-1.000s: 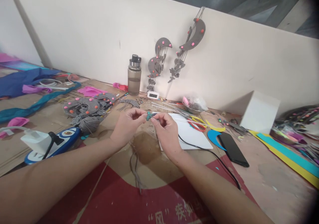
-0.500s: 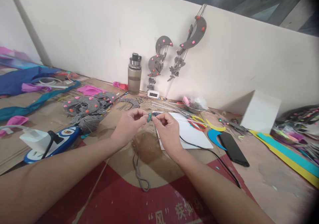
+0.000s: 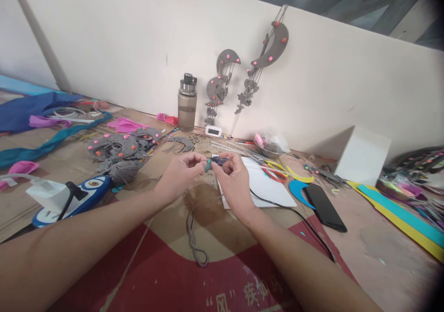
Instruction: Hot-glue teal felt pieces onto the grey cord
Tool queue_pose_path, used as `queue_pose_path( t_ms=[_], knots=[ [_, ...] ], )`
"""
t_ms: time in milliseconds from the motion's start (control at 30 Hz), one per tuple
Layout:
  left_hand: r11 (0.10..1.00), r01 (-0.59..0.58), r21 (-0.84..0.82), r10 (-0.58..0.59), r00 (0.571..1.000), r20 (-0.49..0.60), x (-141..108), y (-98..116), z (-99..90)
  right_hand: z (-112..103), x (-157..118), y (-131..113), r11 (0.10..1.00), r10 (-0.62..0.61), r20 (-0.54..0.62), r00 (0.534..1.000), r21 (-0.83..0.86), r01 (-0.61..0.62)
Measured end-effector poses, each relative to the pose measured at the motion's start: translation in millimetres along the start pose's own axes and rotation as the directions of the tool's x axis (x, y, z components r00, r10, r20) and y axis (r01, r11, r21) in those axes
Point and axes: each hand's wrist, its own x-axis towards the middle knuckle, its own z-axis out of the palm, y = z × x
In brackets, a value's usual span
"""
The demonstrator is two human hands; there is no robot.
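Between the fingertips of both hands is a small teal piece (image 3: 207,165), too small to make out its kind. My left hand (image 3: 183,173) pinches it from the left, and my right hand (image 3: 233,177) closes on its right side with thumb and fingers. Something dark and purplish (image 3: 219,161) shows by the right fingertips; I cannot tell whether it is held or lies behind. Below the hands a looped grey cord (image 3: 194,245) rests on the cardboard. Behind my right hand a white board (image 3: 267,189) lies flat.
Scissors (image 3: 275,173), a blue crescent (image 3: 299,192) and a black phone (image 3: 325,208) lie to the right. On the left are a power strip (image 3: 88,194) and grey yarn (image 3: 121,171). A water bottle (image 3: 187,106) stands by the wall, where grey crescent ornaments (image 3: 274,48) hang.
Both hands stay in nearly the same place, fingers shifting slightly around the teal piece. More of the dark purplish thing shows by the right fingertips.
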Motion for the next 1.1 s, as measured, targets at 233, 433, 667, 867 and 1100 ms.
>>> queue_pose_path(
  t_ms=[233, 433, 667, 867, 1100],
  knots=[
    [1.0, 0.016, -0.022, -0.015, 0.999, 0.038, 3.8, -7.0, -0.3, 1.5, 3.0, 2.7, 0.98, 0.054, 0.12, 0.991, 0.182, -0.076],
    [0.983, 0.02, -0.181, -0.016, 1.0, 0.027, 5.1, -13.6, 0.3, 7.6, 7.5, 19.6, 0.943, 0.187, 0.055, 0.981, 0.268, -0.195],
    [0.986, 0.019, -0.166, -0.025, 0.999, -0.034, 7.1, -32.3, -0.7, 14.0, -5.8, 21.4, 0.933, 0.194, 0.102, 0.976, 0.287, -0.216],
    [0.995, 0.033, -0.098, -0.033, 0.999, 0.004, 5.7, -30.0, 2.0, 16.5, -20.2, 13.2, 0.967, 0.087, 0.135, 0.987, 0.228, -0.117],
    [1.0, -0.007, -0.01, 0.006, 1.0, -0.019, 8.1, -41.3, -0.8, 20.3, -21.4, 20.8, 0.983, 0.041, 0.134, 0.99, 0.173, -0.065]
  ],
)
